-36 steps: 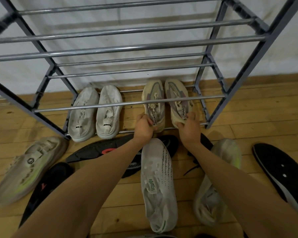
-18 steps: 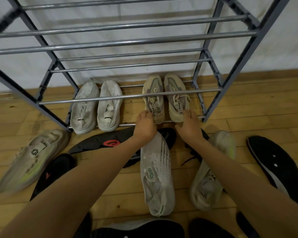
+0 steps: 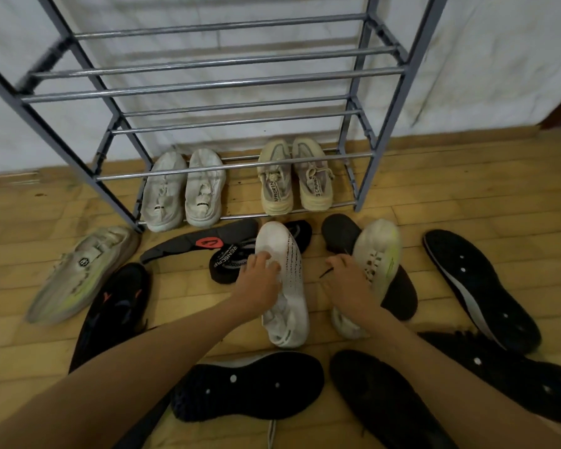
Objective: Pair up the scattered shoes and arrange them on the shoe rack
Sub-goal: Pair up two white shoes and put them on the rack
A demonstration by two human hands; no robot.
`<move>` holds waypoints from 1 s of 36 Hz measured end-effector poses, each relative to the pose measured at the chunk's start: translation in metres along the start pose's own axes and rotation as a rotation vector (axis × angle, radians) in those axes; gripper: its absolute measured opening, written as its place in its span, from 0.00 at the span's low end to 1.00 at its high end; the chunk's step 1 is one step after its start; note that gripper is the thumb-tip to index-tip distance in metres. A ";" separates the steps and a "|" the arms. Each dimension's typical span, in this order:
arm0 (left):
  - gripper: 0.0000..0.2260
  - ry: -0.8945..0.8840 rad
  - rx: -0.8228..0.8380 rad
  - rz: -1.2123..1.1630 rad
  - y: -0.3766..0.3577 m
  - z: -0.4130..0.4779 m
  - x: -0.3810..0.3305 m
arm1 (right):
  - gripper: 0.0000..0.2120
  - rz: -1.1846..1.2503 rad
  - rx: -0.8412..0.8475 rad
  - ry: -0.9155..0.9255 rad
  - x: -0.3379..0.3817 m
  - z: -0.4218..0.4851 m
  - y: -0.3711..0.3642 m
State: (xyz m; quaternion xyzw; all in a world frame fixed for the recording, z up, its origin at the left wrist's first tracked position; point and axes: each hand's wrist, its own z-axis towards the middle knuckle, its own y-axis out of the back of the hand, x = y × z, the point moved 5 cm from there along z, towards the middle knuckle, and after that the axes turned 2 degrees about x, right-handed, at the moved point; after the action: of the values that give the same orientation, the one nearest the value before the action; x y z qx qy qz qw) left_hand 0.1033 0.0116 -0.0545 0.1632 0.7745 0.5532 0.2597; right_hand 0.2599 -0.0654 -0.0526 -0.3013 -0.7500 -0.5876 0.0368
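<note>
The grey metal shoe rack [image 3: 363,92] stands on the wooden floor [image 3: 30,209], its bottom tier holding a white pair [image 3: 183,191] beside a beige pair [image 3: 293,176]. Other shoes lie scattered on the floor in front. The left hand [image 3: 259,281] rests on a white knit sneaker [image 3: 285,286], fingers spread. The right hand [image 3: 347,280] touches a cream sneaker [image 3: 378,254], fingers loosely curled.

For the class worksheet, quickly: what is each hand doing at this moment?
Left hand: open, fingers spread on the white knit shoe, not closed around it.
Right hand: resting on the lime-accented shoe; grip cannot be told.
</note>
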 end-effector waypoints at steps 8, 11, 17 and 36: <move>0.23 -0.164 0.195 0.107 -0.020 -0.044 0.006 | 0.30 0.124 0.283 -0.013 0.032 -0.031 -0.053; 0.22 -0.140 0.205 0.036 -0.012 -0.051 0.012 | 0.30 0.172 0.279 -0.015 0.042 -0.029 -0.058; 0.22 -0.114 0.254 -0.034 -0.017 -0.066 0.023 | 0.24 0.151 0.239 0.004 0.053 -0.025 -0.055; 0.26 0.049 0.587 -0.076 -0.054 -0.136 0.075 | 0.31 -0.377 0.367 0.480 0.085 -0.086 -0.090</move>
State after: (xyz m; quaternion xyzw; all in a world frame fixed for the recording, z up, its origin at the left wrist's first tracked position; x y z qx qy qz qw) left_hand -0.0349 -0.0706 -0.0878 0.1888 0.9130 0.2994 0.2030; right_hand 0.1203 -0.1205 -0.0691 0.0008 -0.8555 -0.4936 0.1564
